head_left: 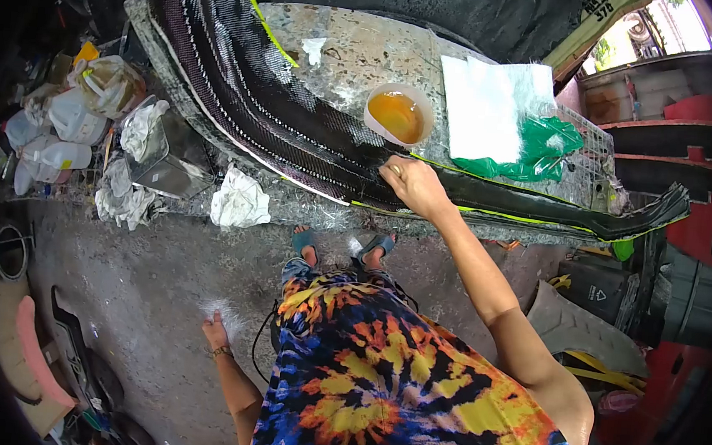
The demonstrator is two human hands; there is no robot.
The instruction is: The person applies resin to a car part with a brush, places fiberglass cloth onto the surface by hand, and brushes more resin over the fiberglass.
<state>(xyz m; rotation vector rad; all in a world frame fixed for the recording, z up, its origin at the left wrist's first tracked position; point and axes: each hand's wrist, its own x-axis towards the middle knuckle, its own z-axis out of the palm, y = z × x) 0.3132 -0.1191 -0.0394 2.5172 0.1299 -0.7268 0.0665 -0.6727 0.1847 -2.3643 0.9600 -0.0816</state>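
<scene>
A long curved black woven-fibre piece [296, 130] with yellow-green edging lies along the workbench. My right hand [413, 185] is closed at its narrowing middle part, fingers pressed to the surface; anything held in them is too small to name. Just behind that hand stands a translucent tub [399, 115] of amber liquid. My left hand [216, 334] hangs low at my left side, away from the bench, with its fingers closed on a tuft of white fibres [223, 314].
White fibre sheets [482, 107] and a green plastic bag [546, 150] lie at the bench's back right. Plastic jugs [76, 117], crumpled cloths [241, 199] and a grey metal can [173, 158] crowd its left. Black and red parts [691, 215] stand at the right.
</scene>
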